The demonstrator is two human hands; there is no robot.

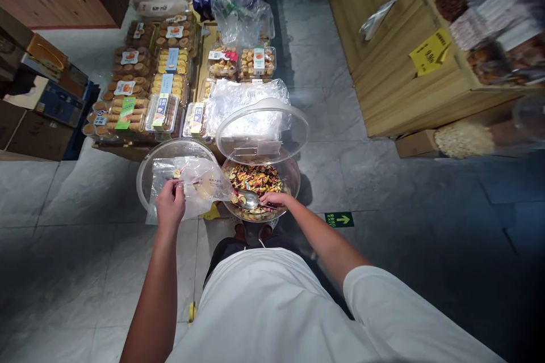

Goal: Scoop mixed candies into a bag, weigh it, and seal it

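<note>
A left hand (170, 204) grips a nearly empty clear plastic bag (193, 184) beside the open bin (293, 178) while right-hand (272, 199) fingers clasp a metal scoop (249, 199) at the bin's near rim (colourful sweets (255, 178) remain inside, bagging barely begun).

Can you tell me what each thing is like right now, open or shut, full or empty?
Bin lid: tipped up, open.
Snack bin: uncovered, filled with colourful pieces.
Plastic bag: held open, nearly empty.
Metal scoop: held at the bag's mouth.
Left hand: gripping the bag.
Right hand: gripping the scoop.
</note>
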